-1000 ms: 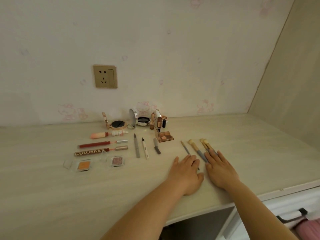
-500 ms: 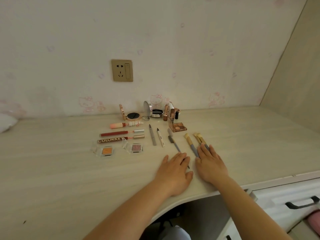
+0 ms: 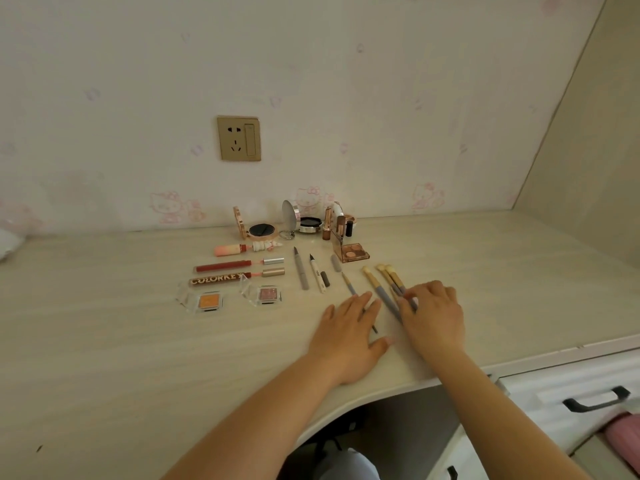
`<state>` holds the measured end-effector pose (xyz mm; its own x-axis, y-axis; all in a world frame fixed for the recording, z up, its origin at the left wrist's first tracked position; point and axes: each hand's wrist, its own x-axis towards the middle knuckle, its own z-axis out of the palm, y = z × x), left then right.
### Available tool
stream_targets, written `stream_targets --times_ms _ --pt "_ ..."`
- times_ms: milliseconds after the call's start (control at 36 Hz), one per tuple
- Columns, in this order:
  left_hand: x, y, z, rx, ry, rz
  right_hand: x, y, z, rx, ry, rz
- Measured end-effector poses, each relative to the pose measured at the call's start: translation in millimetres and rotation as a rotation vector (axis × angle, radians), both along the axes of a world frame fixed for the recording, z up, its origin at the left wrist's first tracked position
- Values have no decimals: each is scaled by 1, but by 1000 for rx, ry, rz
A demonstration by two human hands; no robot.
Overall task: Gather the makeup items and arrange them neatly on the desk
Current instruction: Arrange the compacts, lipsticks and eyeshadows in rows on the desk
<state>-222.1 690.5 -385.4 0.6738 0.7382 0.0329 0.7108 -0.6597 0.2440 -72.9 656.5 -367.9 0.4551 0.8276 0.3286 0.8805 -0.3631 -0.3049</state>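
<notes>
Makeup items lie in rows on the pale wooden desk (image 3: 104, 341). Two open compacts (image 3: 263, 231) and lipsticks (image 3: 327, 226) stand at the back, beside an open eyeshadow palette (image 3: 353, 254). Lip gloss tubes (image 3: 223, 267) and two small clear eyeshadow pots (image 3: 209, 301) are on the left, with pencils (image 3: 300, 271) in the middle. Several grey-handled makeup brushes (image 3: 375, 286) lie on the right. My left hand (image 3: 349, 336) rests flat, fingers apart, over a thin brush (image 3: 348, 285). My right hand (image 3: 434, 315) rests on the brush handles with bent fingertips.
A gold wall socket (image 3: 239, 138) sits above the items. A side wall (image 3: 588, 168) closes the desk on the right. White drawers with a black handle (image 3: 595, 400) are below the front edge at the right. A white object (image 3: 7, 244) shows at the far left.
The view has shifted, so the items sit further right and lower. My right hand's fingers have gone from flat to bent over the brush handles. My left hand stays flat.
</notes>
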Motion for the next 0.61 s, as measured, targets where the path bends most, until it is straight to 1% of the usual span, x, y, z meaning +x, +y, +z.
stream_targets --times_ms 83,194,361,500,611 --pt "5 4 1 16 -3 -39 5 -2 6 -118 -130 -82" --pt "15 12 2 56 9 -99 5 -2 8 -228 -180 -96" --pt "24 19 4 60 33 -136 7 2 7 -236 -144 -100" --pt "23 20 1 71 28 -90 7 16 9 -232 -109 -86" --pt "22 21 -1 30 28 -51 5 31 9 -228 -97 -81"
